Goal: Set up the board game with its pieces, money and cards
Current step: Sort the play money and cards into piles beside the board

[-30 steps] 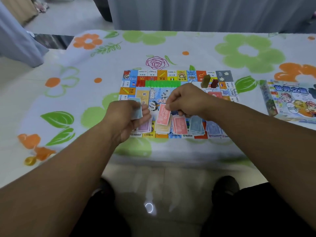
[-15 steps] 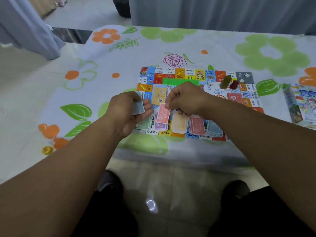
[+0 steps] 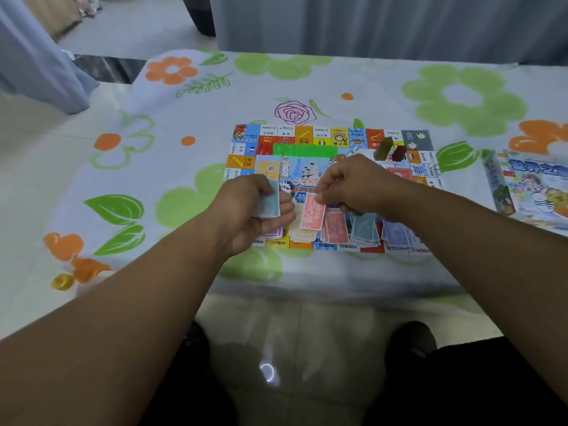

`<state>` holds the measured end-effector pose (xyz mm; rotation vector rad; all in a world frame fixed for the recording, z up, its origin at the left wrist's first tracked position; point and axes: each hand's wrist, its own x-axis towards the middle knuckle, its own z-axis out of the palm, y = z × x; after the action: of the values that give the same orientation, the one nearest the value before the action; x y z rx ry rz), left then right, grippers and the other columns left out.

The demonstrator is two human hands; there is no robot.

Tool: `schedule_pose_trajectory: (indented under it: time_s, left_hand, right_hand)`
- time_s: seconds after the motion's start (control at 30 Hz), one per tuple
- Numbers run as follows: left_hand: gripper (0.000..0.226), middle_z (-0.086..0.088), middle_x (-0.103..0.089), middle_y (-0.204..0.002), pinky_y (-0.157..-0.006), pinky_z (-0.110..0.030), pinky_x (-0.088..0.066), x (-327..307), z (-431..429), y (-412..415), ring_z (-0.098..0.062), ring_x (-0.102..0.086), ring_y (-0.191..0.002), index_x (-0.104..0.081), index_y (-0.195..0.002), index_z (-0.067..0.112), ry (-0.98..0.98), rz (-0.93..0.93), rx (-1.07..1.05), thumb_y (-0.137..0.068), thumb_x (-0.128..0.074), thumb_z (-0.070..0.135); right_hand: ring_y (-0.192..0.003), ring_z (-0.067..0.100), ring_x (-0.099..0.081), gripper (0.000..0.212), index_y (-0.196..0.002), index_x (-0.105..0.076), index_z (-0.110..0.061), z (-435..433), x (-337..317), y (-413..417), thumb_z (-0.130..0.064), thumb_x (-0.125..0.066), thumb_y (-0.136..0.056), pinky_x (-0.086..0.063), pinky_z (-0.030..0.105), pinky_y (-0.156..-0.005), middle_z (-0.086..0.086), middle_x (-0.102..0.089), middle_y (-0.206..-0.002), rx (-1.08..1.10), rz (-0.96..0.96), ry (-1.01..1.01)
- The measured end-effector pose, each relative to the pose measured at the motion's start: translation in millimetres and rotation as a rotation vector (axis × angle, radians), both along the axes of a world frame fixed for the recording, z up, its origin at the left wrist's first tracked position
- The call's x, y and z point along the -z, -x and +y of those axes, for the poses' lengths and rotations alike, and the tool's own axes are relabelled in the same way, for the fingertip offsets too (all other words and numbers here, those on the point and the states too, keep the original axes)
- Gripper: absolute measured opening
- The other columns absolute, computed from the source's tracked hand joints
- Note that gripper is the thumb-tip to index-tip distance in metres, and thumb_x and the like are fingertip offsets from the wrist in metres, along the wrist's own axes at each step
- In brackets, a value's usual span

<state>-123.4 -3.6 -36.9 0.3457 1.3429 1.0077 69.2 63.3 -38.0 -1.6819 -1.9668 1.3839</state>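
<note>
A colourful game board [image 3: 310,136] lies flat on the flowered tablecloth. My left hand [image 3: 252,210] grips a small stack of paper money [image 3: 270,204] over the board's near left part. My right hand [image 3: 350,186] pinches a red banknote [image 3: 313,212] by its top edge, hanging above the row of money piles. Sorted piles lie along the board's near edge: pale yellow, red [image 3: 336,227], teal [image 3: 364,227] and blue [image 3: 398,235]. A green strip of houses [image 3: 304,150] lies near the far edge, beside an olive block [image 3: 382,148] and a dark red block [image 3: 399,153].
The game box [image 3: 531,189] sits at the right, partly out of frame. A small yellow ring [image 3: 62,281] lies near the table's left front edge [image 3: 307,281]. My knees and the tiled floor show below the table. Curtains hang behind it.
The camera view has drifted, so the board sits further right in frame. My right hand still holds the red note over the piles; my left hand keeps its stack.
</note>
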Motion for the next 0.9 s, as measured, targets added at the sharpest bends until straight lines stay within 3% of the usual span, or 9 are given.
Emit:
schedule_pose_trajectory:
  time_s: [0.2,0.3,0.4,0.53,0.77,0.9]
  left_hand:
    - [0.046,-0.022,-0.074,-0.089,-0.062,-0.042,-0.061,1.8,-1.2,-27.7,-0.032,-0.075,-0.077,-0.049,-0.134,-0.001,0.041,-0.027,0.126,-0.09,-0.039,0.002]
    - [0.044,-0.025,-0.073,-0.094,-0.065,-0.045,-0.062,4.8,0.2,-33.4,-0.035,-0.075,-0.081,-0.048,-0.132,-0.004,0.048,-0.045,0.146,-0.09,-0.038,0.001]
    - [0.038,-0.027,-0.073,-0.097,-0.065,-0.044,-0.061,6.7,0.7,-36.9,-0.037,-0.074,-0.084,-0.052,-0.123,-0.007,0.054,-0.061,0.167,-0.09,-0.035,0.0]
    - [0.032,-0.028,-0.072,-0.1,-0.065,-0.044,-0.061,8.2,-0.2,-39.0,-0.039,-0.073,-0.09,-0.055,-0.117,-0.008,0.046,-0.088,0.197,-0.092,-0.036,-0.007]
    - [0.029,-0.025,-0.071,-0.108,-0.063,-0.04,-0.061,9.9,1.0,-39.8,-0.037,-0.074,-0.086,-0.058,-0.118,-0.007,0.011,-0.083,0.201,-0.091,-0.05,-0.015]
    - [0.031,-0.022,-0.072,-0.108,-0.068,-0.039,-0.061,9.0,0.9,-39.8,-0.036,-0.073,-0.093,-0.058,-0.12,-0.007,-0.009,-0.074,0.216,-0.09,-0.057,-0.014]
  right_hand:
    - [-0.05,0.013,-0.051,0.006,-0.085,-0.073,-0.008,-3.6,1.0,-29.2,-0.012,-0.079,-0.085,-0.038,0.024,-0.043,0.003,-0.065,-0.059,-0.002,-0.022,0.044]
    - [-0.049,0.012,-0.051,0.008,-0.088,-0.074,-0.007,-5.2,0.4,-33.9,-0.011,-0.08,-0.085,-0.039,0.022,-0.042,-0.001,-0.063,-0.056,-0.002,-0.032,0.051]
    - [-0.055,0.014,-0.052,0.013,-0.094,-0.073,-0.007,-5.4,-0.3,-36.3,-0.01,-0.08,-0.084,-0.041,0.024,-0.048,0.002,-0.062,-0.067,0.012,-0.028,0.044]
    - [-0.079,0.019,-0.058,0.017,-0.1,-0.071,-0.006,-3.3,-1.4,-34.5,-0.009,-0.079,-0.085,-0.043,0.026,-0.061,-0.002,-0.059,-0.084,0.037,0.02,-0.05]
    - [-0.053,0.011,-0.055,0.02,-0.092,-0.072,-0.011,-7.3,-4.9,-25.6,-0.031,-0.075,-0.089,-0.043,0.026,-0.045,0.002,-0.072,-0.076,-0.027,0.129,0.009]
    - [-0.046,0.006,-0.056,0.014,-0.089,-0.072,-0.007,-6.7,-2.3,-23.2,-0.02,-0.077,-0.088,-0.042,0.024,-0.042,-0.009,-0.063,-0.052,-0.035,0.131,-0.002]
